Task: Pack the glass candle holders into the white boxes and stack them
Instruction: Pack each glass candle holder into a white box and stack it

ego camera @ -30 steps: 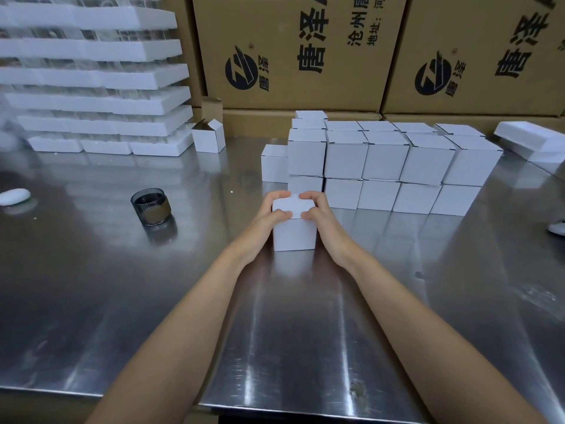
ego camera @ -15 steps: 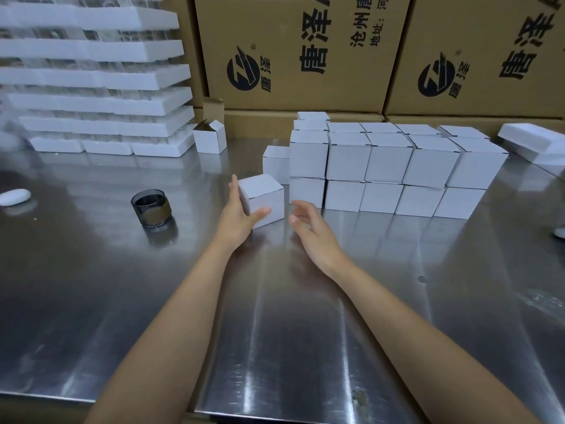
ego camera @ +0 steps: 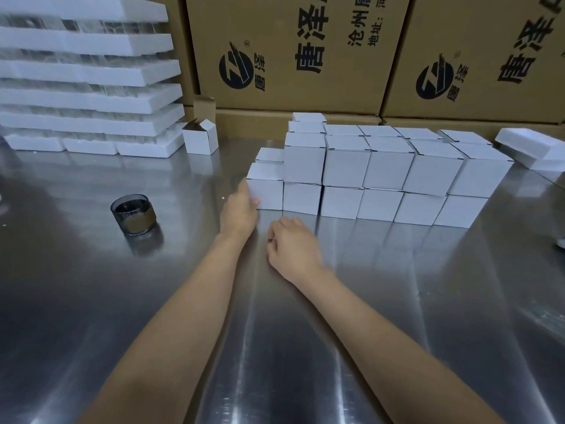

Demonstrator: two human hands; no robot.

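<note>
Left hand (ego camera: 241, 206) presses straight fingers against the end white box (ego camera: 266, 191), thumb on its front, likely seating it flush with the stack (ego camera: 385, 175). Right hand (ego camera: 293, 249) loosely curled, empty. Glass candle holder (ego camera: 134, 214) stands unpacked, well left.

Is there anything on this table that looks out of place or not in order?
One white box stands apart from the stack, near the foam trays, with its flaps open. A dark glass holder sits unpacked on the table, at left. Nothing looks spilled or damaged.
</note>
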